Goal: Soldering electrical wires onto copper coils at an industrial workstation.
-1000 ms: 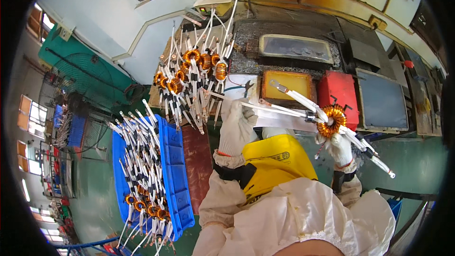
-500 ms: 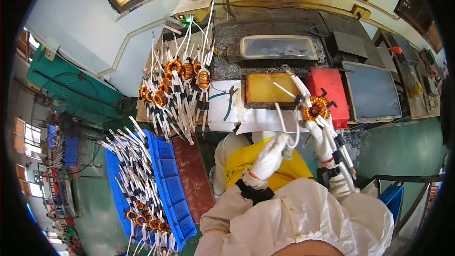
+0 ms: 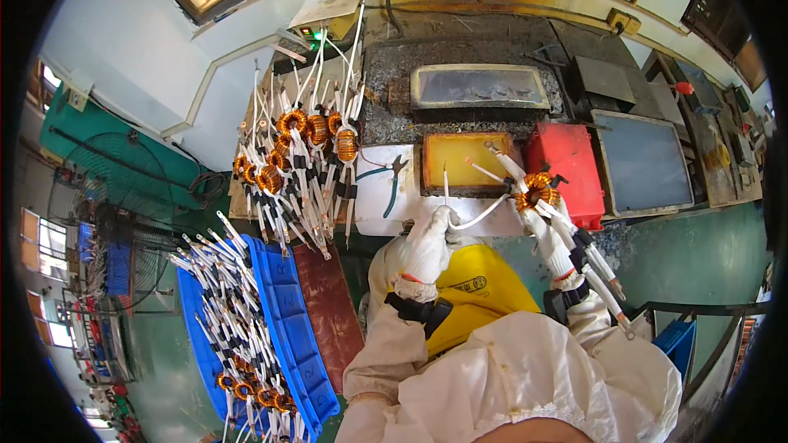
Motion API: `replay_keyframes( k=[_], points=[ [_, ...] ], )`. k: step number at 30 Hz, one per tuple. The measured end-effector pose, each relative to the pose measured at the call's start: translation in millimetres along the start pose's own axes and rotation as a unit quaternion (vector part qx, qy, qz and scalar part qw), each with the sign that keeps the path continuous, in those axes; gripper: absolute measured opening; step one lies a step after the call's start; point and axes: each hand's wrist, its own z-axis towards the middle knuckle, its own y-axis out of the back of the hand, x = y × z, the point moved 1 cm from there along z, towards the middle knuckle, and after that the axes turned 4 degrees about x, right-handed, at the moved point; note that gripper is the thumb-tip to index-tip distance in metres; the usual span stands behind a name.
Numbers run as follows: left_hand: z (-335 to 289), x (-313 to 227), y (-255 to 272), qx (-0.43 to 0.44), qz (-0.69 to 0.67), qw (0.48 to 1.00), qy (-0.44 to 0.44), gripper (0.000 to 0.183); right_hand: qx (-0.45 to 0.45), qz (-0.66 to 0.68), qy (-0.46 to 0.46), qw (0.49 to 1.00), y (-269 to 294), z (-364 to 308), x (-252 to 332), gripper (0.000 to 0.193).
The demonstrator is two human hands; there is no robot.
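Note:
My right hand [image 3: 555, 248], in a white glove, grips a toroidal coil assembly. Its copper-wound ring [image 3: 538, 190] sits above the fingers, with thick white-sleeved leads running up toward the amber tray and down past my wrist. My left hand [image 3: 428, 244], also gloved, pinches a thinner white wire [image 3: 484, 215] that curves over from the coil. That wire's bare tip [image 3: 446, 174] points upward in front of the amber tray [image 3: 424, 166], a shallow rectangular container with yellow-brown contents.
Blue-handled pliers [image 3: 392, 189] lie on white paper left of the amber tray. A red box [image 3: 566, 172] stands on its right, beside a grey-surfaced tray [image 3: 644, 161]. Behind is a framed metal bath [image 3: 417, 90]. Similar coils [image 3: 346, 146] heap at the left; a blue crate [image 3: 289, 303] holds several more.
My left hand has moved left and slightly up, drawing the thin wire out and turning its tip upward. My right hand still holds the coil, now shifted slightly left, its lower leads swung outward.

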Motion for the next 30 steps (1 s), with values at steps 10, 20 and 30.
replay_keyframes(
  k=[10,20,30],
  points=[
    [18,15,14,-0.019,-0.031,0.999,-0.005,0.03,-0.005,0.011,-0.014,1.0,-12,4,14,0.028],
    [18,10,10,-0.019,-0.055,0.998,0.016,0.027,0.019,0.012,0.007,1.0,-7,14,-10,0.029],
    [9,6,2,-0.016,-0.082,0.996,-0.008,0.027,0.045,0.019,-0.073,0.996,-4,4,31,0.03]
  ],
)
